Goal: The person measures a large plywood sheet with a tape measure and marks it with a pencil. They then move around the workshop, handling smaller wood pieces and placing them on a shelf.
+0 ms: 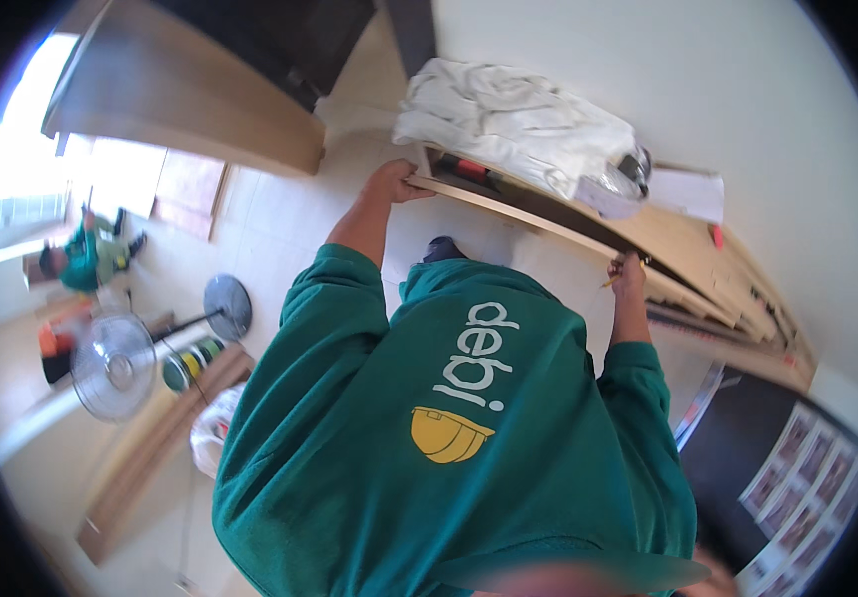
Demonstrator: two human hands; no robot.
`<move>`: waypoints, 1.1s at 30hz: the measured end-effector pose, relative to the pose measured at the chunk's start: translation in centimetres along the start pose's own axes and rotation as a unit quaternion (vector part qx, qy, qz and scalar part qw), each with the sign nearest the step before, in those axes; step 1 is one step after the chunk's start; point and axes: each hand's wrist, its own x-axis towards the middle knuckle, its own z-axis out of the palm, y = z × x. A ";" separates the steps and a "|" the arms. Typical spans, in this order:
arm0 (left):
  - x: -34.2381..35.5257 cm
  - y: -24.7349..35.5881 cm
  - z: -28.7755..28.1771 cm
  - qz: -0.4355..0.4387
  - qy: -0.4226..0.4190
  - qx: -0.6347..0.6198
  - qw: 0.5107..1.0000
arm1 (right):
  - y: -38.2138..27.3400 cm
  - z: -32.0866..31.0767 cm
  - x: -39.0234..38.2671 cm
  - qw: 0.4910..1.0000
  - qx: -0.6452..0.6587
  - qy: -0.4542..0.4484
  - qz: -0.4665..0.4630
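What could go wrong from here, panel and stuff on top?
Pinch: the left hand grips the end of the wooden panel beside an open gap; it might get caught if that closes.
Drop: the pencil in the right hand might slip out.
Fall: the clear plastic bundle by the white cloth might slide off the edge if bumped.

Green sweatshirt (339,488): marked with one short word in large, rounded, white lower-case lettering (477,348), clear enough to read.
Yellow hard-hat emblem (452,435): printed just beside the lettering, outlined in dark lines.
Sheets at lower right (807,493): covered with rows of small reddish-brown pictures; any captions too small to read.
Banded cylinder near the fan (190,364): wrapped in green, white and dark; no legible writing.
White bag (212,435): touched with reddish patches, too blurred to tell as print.
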 end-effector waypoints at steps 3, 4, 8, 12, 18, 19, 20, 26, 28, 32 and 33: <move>-1.4 -3.5 -2.0 0.095 -0.081 -0.075 0.989 | -0.5 -0.1 0.8 0.999 -0.010 -0.033 -0.014; -1.7 -5.2 -2.3 0.119 -0.105 -0.087 0.984 | -0.7 -0.1 0.9 0.999 -0.017 -0.030 -0.016; -2.4 -12.3 0.3 0.159 -0.102 -0.175 0.966 | -1.7 -0.1 1.8 0.999 -0.012 -0.048 0.011; -2.1 -15.2 8.5 0.177 -0.110 -0.069 0.976 | -2.2 -0.5 2.0 0.996 -0.021 -0.089 0.020; 0.1 -14.0 14.9 0.165 0.003 -0.135 0.977 | -2.7 -0.9 2.5 0.997 -0.034 -0.068 0.012; 0.4 -13.9 15.0 0.158 0.010 -0.162 0.974 | -2.5 -0.9 2.8 0.996 -0.032 -0.077 0.006; 0.5 -14.0 15.1 0.158 0.003 -0.166 0.973 | -2.3 -1.1 3.0 0.995 -0.036 -0.098 0.002; 1.1 -14.5 14.9 0.179 0.017 -0.187 0.966 | -0.6 -1.8 4.2 0.995 -0.030 -0.097 0.001; 1.3 -14.5 14.5 0.172 0.002 -0.167 0.971 | -0.5 -2.5 4.0 0.992 -0.020 -0.118 -0.023; 1.4 -14.6 14.2 0.167 -0.015 -0.151 0.974 | -0.3 -3.1 2.5 0.995 0.002 -0.094 0.022; 1.3 -14.5 14.3 0.178 -0.005 -0.149 0.973 | -0.3 -2.9 2.0 0.995 0.011 -0.097 0.036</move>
